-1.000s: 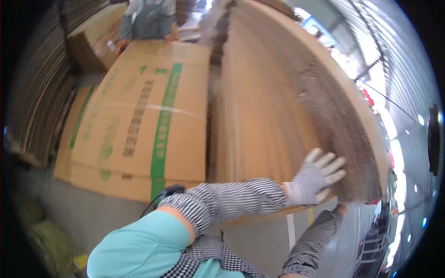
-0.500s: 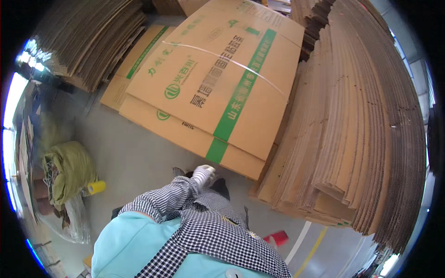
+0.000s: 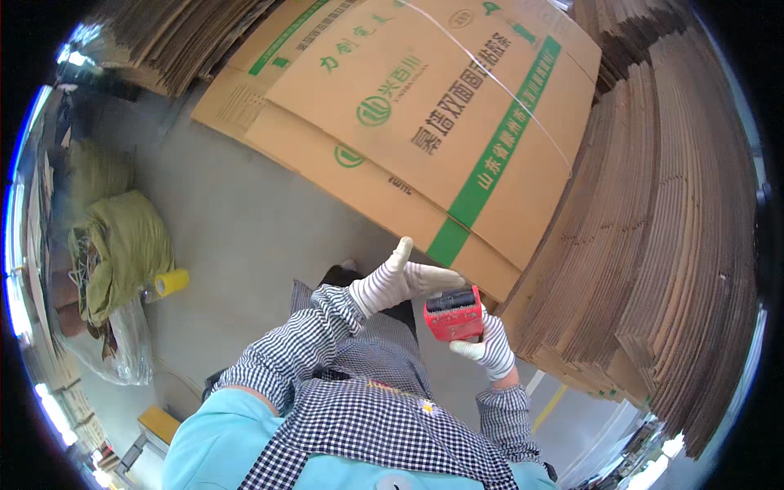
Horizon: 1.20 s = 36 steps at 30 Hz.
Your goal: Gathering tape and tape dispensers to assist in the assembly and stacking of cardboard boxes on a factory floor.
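Observation:
My left hand (image 3: 396, 286), in a striped white glove, is open. Its thumb points away from me and its fingers stretch right, close to a red hand-held tool (image 3: 457, 320) with a black roller-like part; whether they touch is unclear. That tool is gripped in my right hand (image 3: 493, 347), gloved the same way, with the handle mostly hidden. Just beyond both hands lies a strapped stack of flat brown cardboard cartons (image 3: 523, 155) with green stripes and dark print, its near edge close to my left fingers.
Tall stacks of folded cardboard (image 3: 629, 245) stand along the right, and more sheets (image 3: 175, 45) at the far left. Grey floor (image 3: 237, 220) lies left of the cartons. A green sack (image 3: 126, 245), a yellow roll (image 3: 171, 282) and clear plastic (image 3: 122, 355) sit there.
My right hand has come up from the lower right, bringing the red tool in front of me. My left hand has opened and moved right. The cartons appear shifted right and up.

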Available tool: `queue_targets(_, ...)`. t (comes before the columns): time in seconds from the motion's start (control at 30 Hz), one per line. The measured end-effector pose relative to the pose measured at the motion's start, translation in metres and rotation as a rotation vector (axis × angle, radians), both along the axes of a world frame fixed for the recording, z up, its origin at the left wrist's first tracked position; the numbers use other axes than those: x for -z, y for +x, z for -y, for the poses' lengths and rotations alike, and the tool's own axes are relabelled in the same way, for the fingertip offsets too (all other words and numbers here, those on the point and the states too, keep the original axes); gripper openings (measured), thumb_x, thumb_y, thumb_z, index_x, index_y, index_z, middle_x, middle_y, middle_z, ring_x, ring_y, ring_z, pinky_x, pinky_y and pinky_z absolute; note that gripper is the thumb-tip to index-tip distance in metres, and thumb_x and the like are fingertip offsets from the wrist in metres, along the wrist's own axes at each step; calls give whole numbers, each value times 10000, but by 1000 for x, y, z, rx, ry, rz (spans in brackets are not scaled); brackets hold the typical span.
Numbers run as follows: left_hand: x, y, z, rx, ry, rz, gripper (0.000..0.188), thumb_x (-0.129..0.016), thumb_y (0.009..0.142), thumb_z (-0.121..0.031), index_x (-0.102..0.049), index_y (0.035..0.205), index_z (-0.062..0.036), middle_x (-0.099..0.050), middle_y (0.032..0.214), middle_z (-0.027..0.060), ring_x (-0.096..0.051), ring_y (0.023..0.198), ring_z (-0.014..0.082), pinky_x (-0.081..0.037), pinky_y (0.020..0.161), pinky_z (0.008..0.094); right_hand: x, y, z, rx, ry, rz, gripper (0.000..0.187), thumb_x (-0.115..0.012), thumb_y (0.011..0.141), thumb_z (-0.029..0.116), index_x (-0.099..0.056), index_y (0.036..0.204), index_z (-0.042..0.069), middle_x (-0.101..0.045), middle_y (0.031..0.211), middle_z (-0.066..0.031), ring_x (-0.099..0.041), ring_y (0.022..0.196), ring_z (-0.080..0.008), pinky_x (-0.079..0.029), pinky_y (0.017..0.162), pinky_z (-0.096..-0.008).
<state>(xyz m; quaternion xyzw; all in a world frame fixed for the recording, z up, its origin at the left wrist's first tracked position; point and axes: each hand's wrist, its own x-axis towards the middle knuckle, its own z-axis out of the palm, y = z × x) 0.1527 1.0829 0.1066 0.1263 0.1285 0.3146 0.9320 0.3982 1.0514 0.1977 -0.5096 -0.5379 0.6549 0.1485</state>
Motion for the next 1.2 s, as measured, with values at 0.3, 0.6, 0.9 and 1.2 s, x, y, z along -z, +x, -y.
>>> queue_targets(0.3,48,-71,-4,-410,-196,-264,348,-597,951,-253,-629,1154,27,-694,1065,107,-659,935,153,-524,859,293,59,-105,-47,-262,185,270,550,-785,643,429,-700,1066,87,-682,1087,-119,-534,1175,-289,-321,1085,-418)
queue_targets(0.6,187,-214,-68,-1086,203,-2040,265,-717,808,-333,-740,908,-88,-645,1216,109,-538,1201,309,-314,1092,460,163,-152,-128,-612,131,684,728,-645,681,662,-699,998,9,-699,886,-213,-686,849,-336,-536,802,-390)
queue_targets(0.9,258,-255,-78,-1558,-822,-633,865,-752,798,-412,-335,1446,-21,-413,1451,173,-478,1249,319,-330,1080,447,192,-172,-138,-586,100,897,723,-649,664,649,-704,977,-1,-697,895,-216,-684,876,-330,-523,818,-414)
queue_targets(1.2,305,-241,-86,-998,-666,-944,652,-799,778,-362,-527,1251,-5,-613,1068,119,-604,903,231,-538,716,378,178,-146,-116,-665,393,663,695,-523,802,651,-664,931,-17,-684,904,-217,-630,995,-347,-323,1081,-428)
